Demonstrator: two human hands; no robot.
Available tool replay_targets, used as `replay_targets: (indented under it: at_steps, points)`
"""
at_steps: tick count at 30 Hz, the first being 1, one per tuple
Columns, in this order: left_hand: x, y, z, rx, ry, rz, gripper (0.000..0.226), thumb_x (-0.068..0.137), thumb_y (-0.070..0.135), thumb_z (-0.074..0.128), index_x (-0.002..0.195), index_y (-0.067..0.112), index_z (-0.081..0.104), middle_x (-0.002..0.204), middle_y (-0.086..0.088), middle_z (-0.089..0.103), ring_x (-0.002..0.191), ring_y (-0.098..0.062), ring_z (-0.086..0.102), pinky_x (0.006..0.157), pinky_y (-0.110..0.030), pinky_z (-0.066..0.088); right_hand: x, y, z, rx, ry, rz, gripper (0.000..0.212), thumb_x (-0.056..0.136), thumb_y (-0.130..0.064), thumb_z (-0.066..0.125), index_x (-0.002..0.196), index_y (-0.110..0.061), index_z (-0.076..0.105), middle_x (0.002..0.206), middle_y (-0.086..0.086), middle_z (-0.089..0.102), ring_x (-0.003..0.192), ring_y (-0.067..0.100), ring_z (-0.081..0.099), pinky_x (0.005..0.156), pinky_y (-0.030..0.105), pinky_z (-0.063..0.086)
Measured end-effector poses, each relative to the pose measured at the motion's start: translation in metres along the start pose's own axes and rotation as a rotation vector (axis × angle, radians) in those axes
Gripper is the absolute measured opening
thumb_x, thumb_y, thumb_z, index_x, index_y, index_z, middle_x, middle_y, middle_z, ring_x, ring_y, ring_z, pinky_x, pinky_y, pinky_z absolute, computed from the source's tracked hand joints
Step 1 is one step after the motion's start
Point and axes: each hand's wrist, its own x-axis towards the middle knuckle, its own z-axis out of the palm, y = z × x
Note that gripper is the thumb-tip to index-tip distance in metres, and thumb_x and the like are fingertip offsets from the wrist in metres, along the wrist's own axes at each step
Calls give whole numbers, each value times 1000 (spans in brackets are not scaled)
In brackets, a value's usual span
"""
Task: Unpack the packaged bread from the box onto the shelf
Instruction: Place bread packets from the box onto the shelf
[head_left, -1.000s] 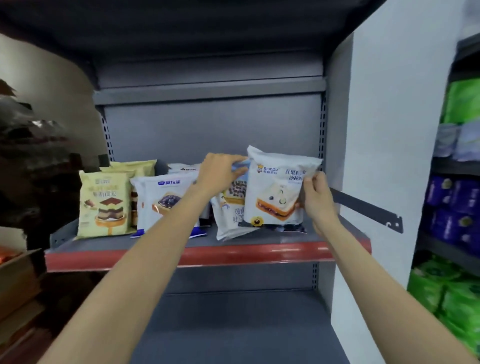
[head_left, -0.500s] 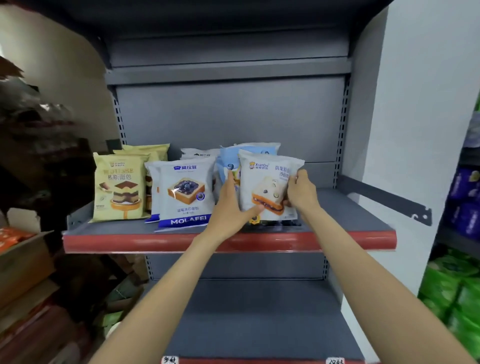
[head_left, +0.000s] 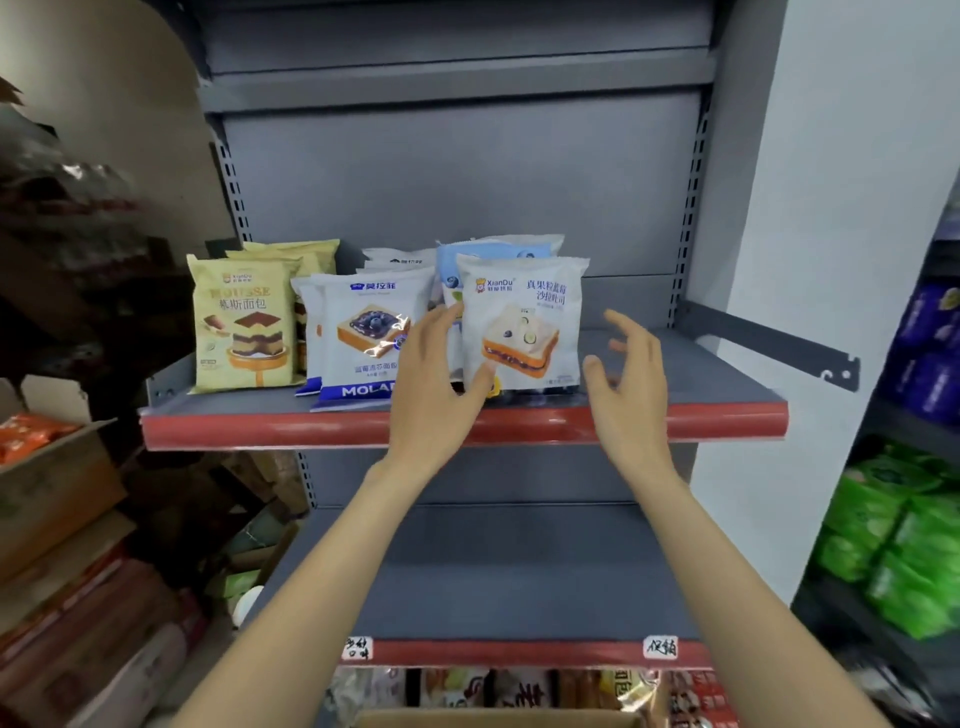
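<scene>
A white XianDu bread pack (head_left: 522, 322) stands upright on the grey shelf (head_left: 675, 387) with the red front strip. My left hand (head_left: 434, 387) is spread, its thumb touching the pack's lower left corner. My right hand (head_left: 626, 384) hovers open just right of the pack, apart from it. Left of it stand a white Molafei blueberry pack (head_left: 363, 332) and a yellow mousse bread pack (head_left: 241, 325). A light blue pack (head_left: 491, 254) leans behind the white one.
The shelf's right part is bare, with a metal bracket (head_left: 769, 343) on the white side panel. A lower grey shelf (head_left: 493, 571) lies below. A cardboard box (head_left: 52, 467) with orange packs sits at the left. Green packs (head_left: 893, 540) fill shelves at the right.
Both hands have let go of the white XianDu pack, which now stands alone. The right hand has drawn off to the right and the view has pulled back.
</scene>
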Motion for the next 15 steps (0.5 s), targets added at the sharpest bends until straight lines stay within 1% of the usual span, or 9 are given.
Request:
replay_targets:
  at_steps: [3,5,7,8,9,10,12,13,15]
  points:
    - [-27,10,-5,31,96,107,33,90,29,56,123,23,55,114,16,58,108,-3,49,86,-9,33,-44,-4,-18,8,0,-137,34,92,-8,51,122,-23,52,117,-11,56,113,8,52,96,31,43]
    - [-52,11,-5,46,159,222,24,91,30,51,107,18,65,92,14,66,89,-7,59,80,-15,42,-78,2,-32,-10,-60,-162,27,93,-15,51,116,-29,54,107,-17,63,102,7,59,88,28,45]
    - [-82,7,-2,69,168,307,25,92,27,48,94,15,70,75,9,68,70,-12,63,67,-27,48,-113,14,-47,-75,-158,-134,21,95,-22,51,113,-33,54,96,-21,66,81,9,63,70,23,46]
    - [-99,4,0,89,147,329,26,92,27,48,90,15,71,68,9,67,63,-12,62,60,-28,48,-130,23,-54,-126,-219,-102,18,95,-24,52,112,-32,55,91,-20,67,74,11,64,63,24,46]
    - [-117,2,1,113,110,331,27,93,27,48,87,15,72,64,10,66,58,-11,61,54,-28,47,-147,33,-61,-181,-288,-59,17,95,-26,52,111,-30,56,87,-18,68,73,10,65,63,27,48]
    - [-138,-2,3,140,51,306,28,93,28,48,85,16,72,61,11,64,56,-9,61,50,-28,46,-163,43,-69,-235,-364,-1,17,94,-28,53,109,-28,58,86,-15,70,76,10,67,68,32,52]
    - [-181,-9,5,219,-115,182,27,91,34,47,84,21,70,62,12,65,56,-8,61,47,-24,45,-193,65,-83,-342,-559,132,17,92,-28,55,108,-27,60,91,-9,71,83,13,68,76,38,53]
    - [-203,-15,6,275,-231,91,26,90,38,47,87,25,69,66,13,67,59,-8,63,49,-23,46,-208,76,-91,-397,-678,193,18,92,-28,56,110,-28,60,95,-8,71,85,14,67,78,38,53]
    - [-246,-28,6,368,-537,-129,22,89,41,49,100,32,66,83,14,71,74,-8,67,61,-25,52,-235,97,-106,-493,-939,292,24,92,-30,56,116,-28,58,103,-7,70,91,13,65,83,37,53]
